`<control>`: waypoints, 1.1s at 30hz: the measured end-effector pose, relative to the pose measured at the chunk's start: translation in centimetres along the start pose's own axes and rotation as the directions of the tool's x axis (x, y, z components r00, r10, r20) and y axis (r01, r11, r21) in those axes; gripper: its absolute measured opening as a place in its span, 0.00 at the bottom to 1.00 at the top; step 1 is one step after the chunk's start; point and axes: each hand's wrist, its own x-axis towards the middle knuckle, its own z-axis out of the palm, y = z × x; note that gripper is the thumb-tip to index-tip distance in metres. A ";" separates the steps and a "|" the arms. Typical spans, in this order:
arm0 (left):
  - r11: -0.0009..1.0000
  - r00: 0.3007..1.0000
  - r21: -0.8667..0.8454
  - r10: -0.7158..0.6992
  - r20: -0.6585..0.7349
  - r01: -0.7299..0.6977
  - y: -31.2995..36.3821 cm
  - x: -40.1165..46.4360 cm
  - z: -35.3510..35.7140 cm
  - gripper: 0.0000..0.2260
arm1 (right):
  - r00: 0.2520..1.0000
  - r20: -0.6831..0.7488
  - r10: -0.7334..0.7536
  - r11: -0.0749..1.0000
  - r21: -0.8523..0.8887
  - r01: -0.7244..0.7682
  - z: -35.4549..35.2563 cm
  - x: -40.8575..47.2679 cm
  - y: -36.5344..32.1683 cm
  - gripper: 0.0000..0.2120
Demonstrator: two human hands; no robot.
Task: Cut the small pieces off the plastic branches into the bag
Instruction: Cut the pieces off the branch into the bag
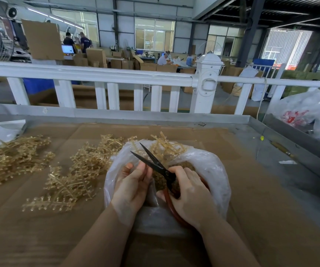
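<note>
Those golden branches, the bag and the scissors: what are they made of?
Branches: seemingly translucent amber plastic, glossy, light glinting through. Bag: thin clear plastic film, crinkled, contents showing through. Scissors: dark matte blades, probably metal; reddish-brown handle loops, smooth, maybe plastic-coated.

Glossy clear plastic bag point(213, 170), translucent amber plastic branches point(68, 182), matt black metal scissors point(153, 162), matt brown cardboard point(251, 218).
</note>
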 end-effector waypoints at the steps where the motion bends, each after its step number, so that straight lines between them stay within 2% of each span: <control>1: 1.000 1.000 0.005 0.004 0.006 -0.004 0.0 0.0 0.0 0.13 | 1.000 -0.003 0.003 1.000 -0.001 -0.003 0.0 0.0 0.0 0.27; 9: 0.997 1.000 0.080 -0.015 0.020 0.013 -0.1 0.0 0.0 0.12 | 1.000 0.008 0.002 1.000 0.005 -0.002 0.1 0.0 0.1 0.27; 17: 1.000 1.000 -0.010 0.005 0.000 -0.005 -0.1 0.1 0.4 0.12 | 1.000 0.001 0.010 1.000 0.028 -0.010 0.0 0.0 0.0 0.26; 26: 0.997 1.000 0.075 -0.021 -0.001 0.021 0.0 -0.5 0.5 0.12 | 1.000 0.011 0.015 0.999 0.028 -0.015 0.0 -0.1 0.1 0.27; 33: 0.994 0.999 0.098 0.049 0.001 -0.049 -0.1 -0.4 0.4 0.12 | 1.000 0.013 0.016 0.999 0.041 -0.016 0.0 -0.1 0.0 0.26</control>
